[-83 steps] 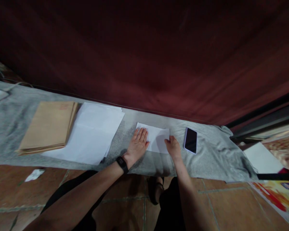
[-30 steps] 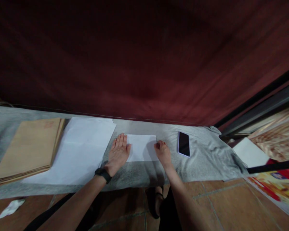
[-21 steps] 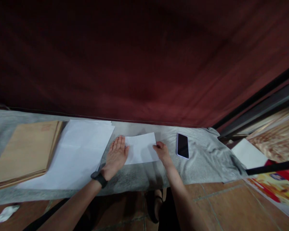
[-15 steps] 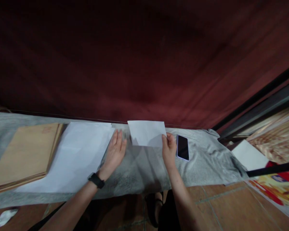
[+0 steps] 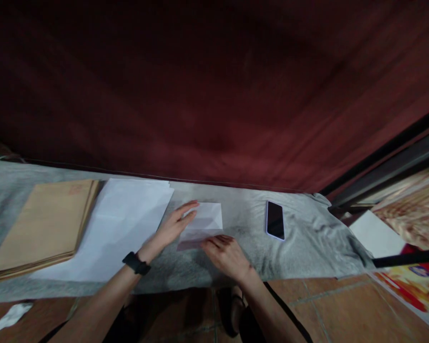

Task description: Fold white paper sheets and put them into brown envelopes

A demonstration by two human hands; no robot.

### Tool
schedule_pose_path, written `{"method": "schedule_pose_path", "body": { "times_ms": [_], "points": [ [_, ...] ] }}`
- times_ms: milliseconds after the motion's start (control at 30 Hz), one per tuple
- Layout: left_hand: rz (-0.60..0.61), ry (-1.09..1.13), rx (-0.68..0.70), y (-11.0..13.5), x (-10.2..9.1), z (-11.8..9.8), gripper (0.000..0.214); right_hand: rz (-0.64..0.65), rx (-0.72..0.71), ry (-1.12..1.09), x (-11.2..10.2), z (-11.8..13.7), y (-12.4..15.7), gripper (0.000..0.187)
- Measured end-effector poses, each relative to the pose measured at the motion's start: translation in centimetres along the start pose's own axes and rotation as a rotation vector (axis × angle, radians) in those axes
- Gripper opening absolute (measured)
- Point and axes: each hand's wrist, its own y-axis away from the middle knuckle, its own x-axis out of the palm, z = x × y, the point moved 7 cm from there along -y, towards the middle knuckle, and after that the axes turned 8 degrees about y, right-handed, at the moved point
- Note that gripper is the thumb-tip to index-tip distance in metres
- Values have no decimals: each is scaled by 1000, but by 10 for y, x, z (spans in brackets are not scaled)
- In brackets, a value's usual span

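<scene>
A folded white sheet of paper [image 5: 208, 221] lies on the grey cloth [image 5: 243, 257] in the middle. My left hand [image 5: 175, 224], a black watch on its wrist, touches the sheet's left edge with fingers stretched out. My right hand [image 5: 224, 255] lies palm down at the sheet's near edge, its fingers spread and pointing left onto the paper. Neither hand grips anything that I can see.
To the left lie a stack of white sheets [image 5: 117, 228] and a stack of brown envelopes [image 5: 43, 224]. A dark phone [image 5: 275, 220] rests right of the hands. A dark red curtain hangs behind. White paper [image 5: 375, 234] and a coloured print [image 5: 414, 286] sit far right on tiled floor.
My right hand had lifted the folded sheet up off the cloth; now the sheet is back down, turned, and both hands rest on it. The view shifted slightly.
</scene>
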Motion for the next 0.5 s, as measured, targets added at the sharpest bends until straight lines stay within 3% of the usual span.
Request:
{"method": "schedule_pose_path", "body": {
  "times_ms": [133,233,367,500],
  "points": [
    [336,-228,100,15,42,10,49,58,-18,-63,0,8,4,16],
    [507,-411,180,26,62,19,46,115,-45,-144,7,9,9,28],
    [561,-527,201,31,64,23,46,203,-2,-233,19,-6,24,54],
    [582,-493,189,35,53,16,47,259,71,-310,21,-25,38,56]
  ]
}}
